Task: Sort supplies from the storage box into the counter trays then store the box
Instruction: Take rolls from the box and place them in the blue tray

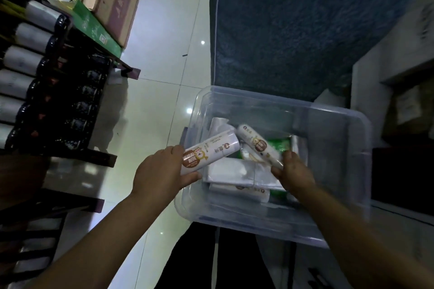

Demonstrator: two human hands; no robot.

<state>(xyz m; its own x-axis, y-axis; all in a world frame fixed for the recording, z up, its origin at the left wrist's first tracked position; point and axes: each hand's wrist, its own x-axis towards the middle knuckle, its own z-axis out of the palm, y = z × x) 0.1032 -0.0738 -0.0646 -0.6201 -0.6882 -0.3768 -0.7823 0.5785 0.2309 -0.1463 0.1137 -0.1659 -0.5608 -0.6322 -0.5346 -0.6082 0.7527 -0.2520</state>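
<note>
A clear plastic storage box (352,129) sits low in front of me, holding white plastic packs (231,171), green packs (280,144) and white rolls. My left hand (159,171) grips a white roll with a brown label (209,153) over the box's left rim. Inside the box my right hand (293,171) holds a second, similar white roll (257,145) by its near end, tilted up to the left. Another labelled roll (242,191) lies flat near the front wall.
A dark shelf rack (70,91) with rows of black bottles stands at the left, with cardboard cartons (110,0) beyond it. A dark blue mat (293,26) covers the floor behind the box. White tiled floor (162,58) runs between them. A white cabinet (399,65) is on the right.
</note>
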